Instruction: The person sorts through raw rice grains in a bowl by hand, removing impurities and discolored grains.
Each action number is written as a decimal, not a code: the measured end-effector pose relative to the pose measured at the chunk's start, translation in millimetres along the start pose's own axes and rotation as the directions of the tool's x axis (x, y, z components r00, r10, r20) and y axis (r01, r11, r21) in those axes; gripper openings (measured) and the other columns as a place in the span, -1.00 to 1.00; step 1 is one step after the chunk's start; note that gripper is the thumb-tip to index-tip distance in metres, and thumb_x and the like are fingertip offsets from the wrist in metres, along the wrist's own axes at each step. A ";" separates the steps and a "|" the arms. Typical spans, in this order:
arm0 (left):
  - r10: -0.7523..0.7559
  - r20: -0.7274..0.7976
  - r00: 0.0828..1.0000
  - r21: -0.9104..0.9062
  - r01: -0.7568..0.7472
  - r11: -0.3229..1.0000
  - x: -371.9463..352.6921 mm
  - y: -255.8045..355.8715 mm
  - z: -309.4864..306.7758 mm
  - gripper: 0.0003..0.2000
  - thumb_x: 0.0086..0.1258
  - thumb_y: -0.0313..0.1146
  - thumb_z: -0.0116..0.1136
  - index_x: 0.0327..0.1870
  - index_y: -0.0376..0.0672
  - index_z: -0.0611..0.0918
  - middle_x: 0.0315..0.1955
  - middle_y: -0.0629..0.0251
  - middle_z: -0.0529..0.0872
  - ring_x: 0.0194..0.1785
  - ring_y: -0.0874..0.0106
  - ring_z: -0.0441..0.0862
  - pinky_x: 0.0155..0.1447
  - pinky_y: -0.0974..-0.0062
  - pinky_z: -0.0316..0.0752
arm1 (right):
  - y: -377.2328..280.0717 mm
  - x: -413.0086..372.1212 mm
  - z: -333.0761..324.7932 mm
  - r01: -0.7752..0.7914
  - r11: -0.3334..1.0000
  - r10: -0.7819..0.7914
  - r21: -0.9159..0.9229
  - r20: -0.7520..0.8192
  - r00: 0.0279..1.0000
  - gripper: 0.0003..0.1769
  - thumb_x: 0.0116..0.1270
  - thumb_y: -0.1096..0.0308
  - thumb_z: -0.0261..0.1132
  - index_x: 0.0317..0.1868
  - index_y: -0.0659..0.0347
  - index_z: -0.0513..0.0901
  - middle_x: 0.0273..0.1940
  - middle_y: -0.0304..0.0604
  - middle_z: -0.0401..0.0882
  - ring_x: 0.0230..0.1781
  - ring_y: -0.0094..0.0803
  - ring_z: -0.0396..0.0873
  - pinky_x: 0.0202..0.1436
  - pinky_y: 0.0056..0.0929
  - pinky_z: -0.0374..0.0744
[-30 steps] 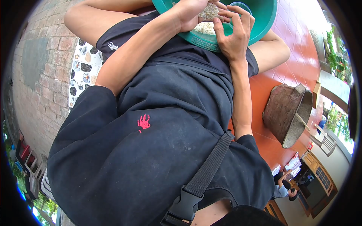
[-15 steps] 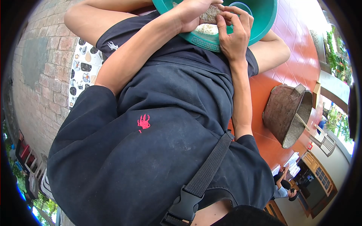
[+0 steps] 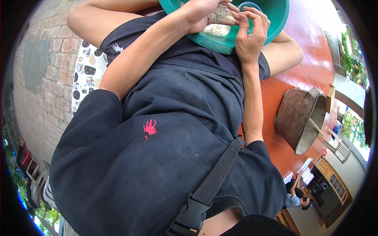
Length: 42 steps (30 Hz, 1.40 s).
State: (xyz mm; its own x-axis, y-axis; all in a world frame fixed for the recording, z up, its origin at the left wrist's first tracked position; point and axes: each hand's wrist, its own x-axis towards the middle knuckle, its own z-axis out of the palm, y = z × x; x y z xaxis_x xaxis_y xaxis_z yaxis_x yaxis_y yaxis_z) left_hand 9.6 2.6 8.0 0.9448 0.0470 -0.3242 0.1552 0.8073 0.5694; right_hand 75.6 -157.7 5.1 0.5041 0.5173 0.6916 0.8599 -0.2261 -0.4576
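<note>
A green basin (image 3: 277, 23) sits in the person's lap. My left hand (image 3: 199, 15) is palm up over it, cupping a heap of greyish-beige rice grains (image 3: 220, 14). Below that palm, a paler pile of rice (image 3: 217, 30) lies in the basin. My right hand (image 3: 251, 37) is just right of the left fingertips, thumb and fingers drawn together in a pinch; whether anything is between them is too small to tell. Behind the right fingers shows a blue-rimmed round container (image 3: 252, 4) inside the basin, partly hidden.
A worn brown tub (image 3: 293, 118) with a stick across its opening stands on the red tiled floor (image 3: 271, 100) to the right. Brick paving (image 3: 43, 67) and a pebble-patterned tile strip (image 3: 84, 72) lie on the left. Another person (image 3: 295, 196) is in the background at lower right.
My right hand has drawn back slightly to the right, away from the left palm. More of the grains and left fingers now show. My left hand stays nearly in place.
</note>
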 end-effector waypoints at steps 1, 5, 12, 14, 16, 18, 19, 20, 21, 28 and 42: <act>-0.001 0.000 1.000 0.001 0.001 1.000 -2.2 3.0 1.9 -0.68 0.69 -0.28 -0.08 -0.01 -0.39 0.64 -0.14 0.03 0.78 -0.10 0.22 0.81 0.05 0.31 0.77 | -1.7 0.4 -0.2 -0.046 0.999 0.045 -0.020 -0.040 0.998 -0.87 0.54 0.36 0.33 -0.14 0.24 0.71 0.04 -0.11 0.71 0.13 -0.18 0.54 0.28 -0.24 0.45; -0.015 -0.055 0.998 0.089 0.020 0.996 -11.3 10.3 11.6 -0.65 0.70 -0.28 -0.12 0.04 -0.45 0.62 -0.10 -0.04 0.78 -0.04 0.19 0.81 0.06 0.29 0.78 | 9.5 -0.9 2.4 -0.094 0.992 0.076 -0.084 -0.195 0.978 -0.90 0.51 0.39 0.32 -0.17 0.24 0.68 0.05 -0.06 0.65 0.14 -0.14 0.50 0.29 -0.21 0.39; 0.027 0.016 1.000 -0.013 -0.027 1.000 4.2 -2.8 -9.6 -0.69 0.69 -0.29 -0.07 0.04 -0.39 0.62 -0.10 0.03 0.78 -0.12 0.26 0.80 0.01 0.31 0.76 | -3.5 1.2 -1.5 -0.001 0.995 -0.003 -0.104 -0.040 0.999 -0.85 0.43 0.35 0.42 -0.06 0.20 0.74 0.08 -0.11 0.65 0.15 -0.16 0.50 0.28 -0.23 0.43; 0.042 0.163 0.986 -0.102 -0.025 0.994 6.1 -4.1 -26.4 -0.71 0.68 -0.29 -0.04 0.02 -0.37 0.63 -0.11 0.06 0.78 -0.14 0.28 0.79 -0.01 0.33 0.74 | -7.7 2.6 -0.5 0.086 0.990 -0.081 -0.110 0.050 0.995 -0.77 0.38 0.29 0.50 -0.02 0.16 0.77 0.11 -0.17 0.66 0.12 -0.18 0.51 0.23 -0.27 0.49; 0.068 0.307 0.949 -0.189 -0.009 0.982 0.1 -0.6 -19.2 -0.72 0.67 -0.28 -0.01 0.01 -0.34 0.64 -0.12 0.10 0.77 -0.16 0.31 0.78 -0.03 0.36 0.72 | -8.8 2.6 0.2 0.088 0.990 -0.082 -0.114 0.060 0.995 -0.76 0.38 0.28 0.51 -0.01 0.16 0.77 0.11 -0.18 0.66 0.12 -0.19 0.51 0.22 -0.27 0.49; 0.015 -0.024 1.000 0.064 -0.013 0.998 -3.0 -0.6 -4.2 -0.73 0.65 -0.27 0.03 0.00 -0.32 0.65 -0.13 0.14 0.77 -0.12 0.34 0.77 -0.03 0.40 0.70 | -8.6 2.2 0.4 0.091 0.989 -0.083 -0.117 0.072 0.994 -0.75 0.37 0.27 0.52 -0.01 0.16 0.77 0.11 -0.18 0.66 0.12 -0.19 0.51 0.22 -0.27 0.49; 0.015 -0.025 1.000 0.063 -0.013 0.998 -3.3 -0.7 -3.2 -0.73 0.65 -0.27 0.03 0.00 -0.32 0.65 -0.13 0.14 0.77 -0.12 0.34 0.77 -0.03 0.40 0.70 | -7.6 2.1 0.7 0.095 0.988 -0.087 -0.120 0.071 0.994 -0.75 0.36 0.27 0.52 -0.02 0.16 0.77 0.11 -0.18 0.66 0.12 -0.19 0.51 0.21 -0.27 0.49; 0.009 -0.025 1.000 0.102 -0.006 0.995 -3.3 -1.0 -2.6 -0.73 0.65 -0.27 0.04 0.01 -0.33 0.65 -0.13 0.14 0.77 -0.10 0.34 0.77 -0.01 0.38 0.69 | -7.0 2.0 0.8 0.099 0.987 -0.091 -0.123 0.070 0.993 -0.75 0.36 0.27 0.53 -0.03 0.16 0.77 0.10 -0.18 0.66 0.11 -0.19 0.52 0.21 -0.27 0.49; 0.003 -0.026 1.000 0.142 0.001 0.990 -4.2 -0.4 -1.3 -0.72 0.64 -0.27 0.04 0.01 -0.33 0.66 -0.13 0.14 0.77 -0.09 0.34 0.77 0.01 0.36 0.69 | -7.0 1.9 1.0 0.100 0.987 -0.091 -0.123 0.071 0.993 -0.75 0.36 0.27 0.53 -0.03 0.16 0.77 0.10 -0.18 0.66 0.11 -0.19 0.52 0.21 -0.27 0.49; -0.025 0.027 0.999 0.214 0.019 0.977 -9.9 1.3 4.2 -0.69 0.63 -0.26 0.03 0.05 -0.36 0.66 -0.07 0.13 0.75 -0.05 0.32 0.74 0.09 0.32 0.68 | -5.4 0.2 2.7 0.089 0.991 -0.083 -0.097 0.069 0.994 -0.81 0.38 0.30 0.51 -0.10 0.19 0.77 0.04 -0.19 0.69 0.08 -0.19 0.54 0.17 -0.29 0.50; -0.054 0.018 0.998 0.133 0.051 0.990 -4.0 -0.2 1.0 -0.71 0.63 -0.26 0.05 -0.01 -0.37 0.64 -0.17 0.15 0.74 -0.13 0.37 0.76 0.00 0.38 0.74 | 1.2 -0.1 3.0 0.069 0.997 -0.067 -0.040 0.031 0.997 -0.89 0.42 0.40 0.46 -0.10 0.20 0.78 0.02 -0.19 0.72 0.07 -0.22 0.57 0.16 -0.31 0.54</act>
State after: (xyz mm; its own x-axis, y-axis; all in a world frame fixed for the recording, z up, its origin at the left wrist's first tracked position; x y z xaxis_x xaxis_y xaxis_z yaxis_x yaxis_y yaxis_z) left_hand 6.0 1.6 10.0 0.9400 -0.0071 -0.3411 0.2403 0.7235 0.6472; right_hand 76.4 -155.5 2.8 0.4422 0.5565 0.7034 0.8950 -0.2231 -0.3862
